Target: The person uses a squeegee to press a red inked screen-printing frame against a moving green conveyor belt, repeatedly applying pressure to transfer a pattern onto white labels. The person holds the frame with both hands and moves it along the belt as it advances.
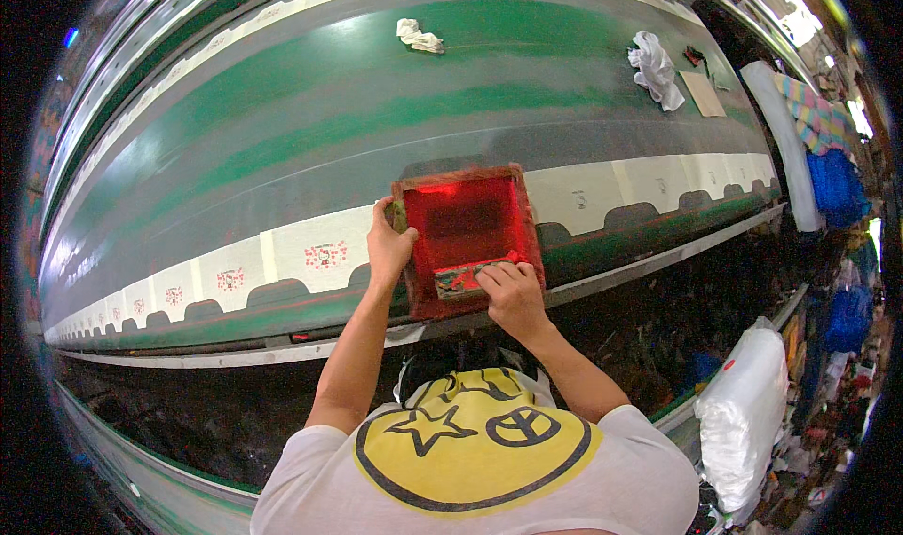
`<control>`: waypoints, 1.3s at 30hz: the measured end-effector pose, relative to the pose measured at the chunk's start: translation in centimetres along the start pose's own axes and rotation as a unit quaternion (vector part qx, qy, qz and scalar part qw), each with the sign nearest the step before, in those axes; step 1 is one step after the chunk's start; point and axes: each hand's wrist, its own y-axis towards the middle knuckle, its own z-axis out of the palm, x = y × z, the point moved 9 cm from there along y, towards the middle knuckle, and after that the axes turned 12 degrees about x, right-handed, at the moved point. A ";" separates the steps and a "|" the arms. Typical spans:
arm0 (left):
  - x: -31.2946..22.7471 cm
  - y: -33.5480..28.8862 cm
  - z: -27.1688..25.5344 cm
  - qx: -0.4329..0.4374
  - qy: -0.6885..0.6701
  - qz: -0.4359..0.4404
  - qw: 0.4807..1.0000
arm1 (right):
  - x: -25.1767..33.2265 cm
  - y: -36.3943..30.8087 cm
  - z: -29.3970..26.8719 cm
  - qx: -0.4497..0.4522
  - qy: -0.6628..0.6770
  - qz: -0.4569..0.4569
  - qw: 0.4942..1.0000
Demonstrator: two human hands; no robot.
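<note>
A wooden screen-printing frame (pixel 529 217), stained red, sits over the row of white cloth pieces at the table's near edge. Its mesh is coated with wet-looking red ink. My left hand (pixel 388 246) is closed around the frame's left side, thumb toward the inside. Inside the frame, near its close edge, my right hand (pixel 514 295) grips a flat squeegee (pixel 457 282) smeared with red. The cloth under the frame is hidden. Just left of it lies a white cloth piece (pixel 324 255) with a red and dark print.
A long green-grey printing table (pixel 310 112) runs across the view. On it lie a small crumpled cloth (pixel 419 37), a larger white rag (pixel 656 71) and a tan card (pixel 703 94). A plastic-wrapped bundle (pixel 743 413) stands at right. Cloth pieces (pixel 659 185) at right bear dark outlines.
</note>
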 end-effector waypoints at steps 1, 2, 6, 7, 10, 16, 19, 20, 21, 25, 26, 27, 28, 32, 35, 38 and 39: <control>-0.5 -0.1 0.1 0.008 -0.011 -0.014 1.000 | -0.3 0.1 -0.1 -0.001 0.004 0.000 1.000; -1.0 -0.4 0.1 -0.012 0.008 -0.005 1.000 | -0.7 0.1 -0.2 0.000 0.006 0.001 1.000; -3.1 -0.6 1.2 -0.034 -0.021 0.052 0.998 | -2.6 -0.2 -2.3 -0.013 0.000 -0.010 1.000; -3.9 -0.5 2.2 -0.035 -0.031 0.059 0.997 | -3.4 -0.5 -3.2 -0.021 -0.007 -0.014 1.000; -5.9 -0.2 5.8 -0.045 -0.061 0.080 0.994 | -7.0 -1.7 -5.5 -0.020 -0.017 -0.008 1.000; -11.0 0.8 15.3 -0.052 -0.011 0.075 0.996 | -16.9 -5.4 -7.8 -0.003 -0.031 0.019 0.999; -12.2 1.4 19.1 -0.018 -0.039 0.056 0.997 | -20.1 -6.8 -8.7 0.005 -0.024 0.024 0.999; -12.4 1.4 20.0 -0.012 -0.036 0.046 0.998 | -20.9 -7.3 -8.9 0.005 -0.022 0.023 0.999; -12.7 1.5 20.6 -0.007 -0.033 0.037 0.999 | -21.6 -7.6 -9.0 0.003 -0.020 0.023 1.000; -13.2 1.5 21.8 -0.025 -0.013 0.054 0.998 | -23.1 -8.3 -8.7 0.014 -0.004 0.019 1.000; -12.8 1.6 22.0 -0.020 -0.017 0.042 0.999 | -23.3 -8.4 -8.5 0.003 -0.001 0.012 1.000; -12.9 1.5 22.2 -0.015 -0.023 0.030 0.999 | -23.4 -8.4 -8.6 -0.008 0.000 0.006 1.000; -13.0 1.6 22.4 -0.010 -0.028 0.018 0.999 | -23.5 -8.4 -8.6 -0.007 0.006 0.004 1.000; -12.6 1.6 22.3 -0.018 -0.005 0.015 1.000 | -23.5 -8.3 -8.7 0.001 0.014 -0.002 1.000; -13.1 1.6 22.5 -0.008 -0.008 -0.002 1.000 | -23.9 -8.4 -8.7 -0.010 0.020 -0.003 1.000; -12.3 1.9 22.4 -0.006 -0.010 -0.002 1.000 | -23.7 -8.4 -9.4 -0.013 0.030 -0.006 0.999; -12.2 1.9 22.4 -0.005 -0.006 -0.003 1.000 | -23.7 -8.6 -9.9 -0.013 0.034 -0.005 0.999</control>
